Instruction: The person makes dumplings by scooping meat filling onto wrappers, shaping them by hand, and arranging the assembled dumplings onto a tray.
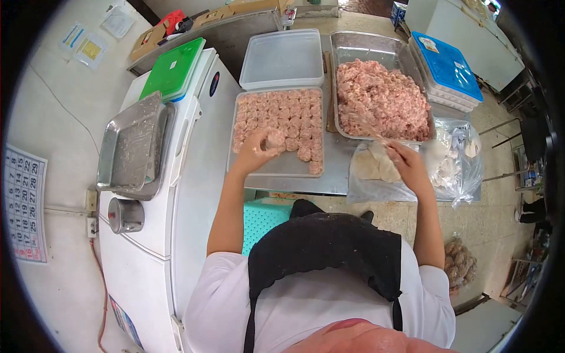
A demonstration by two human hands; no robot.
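My left hand [254, 154] is curled round a meat dumpling [275, 139], over the near left part of a white tray [268, 169]. Rows of similar dumplings [281, 112] fill the far part of that tray and its right side. In my right hand [407, 165] is a thin spatula [372, 128], its far end at the near edge of the minced meat [382, 97]. The meat is heaped in a metal pan [365, 42]. Round dough wrappers [368, 165] lie on plastic, just left of my right hand.
An empty clear container [281, 59] stands behind the tray. Right of the pan are stacked boxes with a blue lid [447, 66]. A plastic bag [465, 138] with pale wrappers lies at the right. Metal trays [132, 141] and a lidded pot [126, 215] sit on the white freezer [144, 247].
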